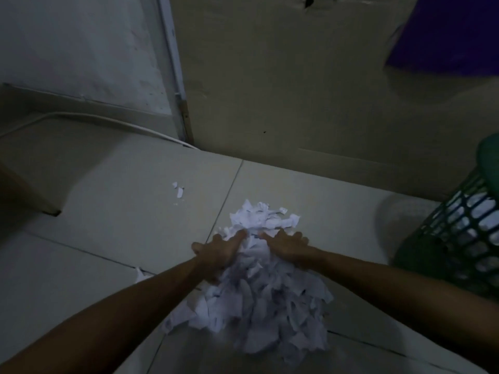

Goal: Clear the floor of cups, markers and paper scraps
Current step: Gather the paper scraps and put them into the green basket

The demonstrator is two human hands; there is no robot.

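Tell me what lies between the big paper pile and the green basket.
Only bare floor tile, in the head view: nothing lies between the paper pile and the green basket.

A heap of torn white paper scraps (259, 287), matt and crumpled, lies on a floor (108, 211) of smooth pale tiles with a faint sheen; a green plastic lattice basket (459, 238) stands at the right; the wall (81, 49) behind looks matt, painted and scuffed; a smooth white cable (108, 121) runs along its foot.
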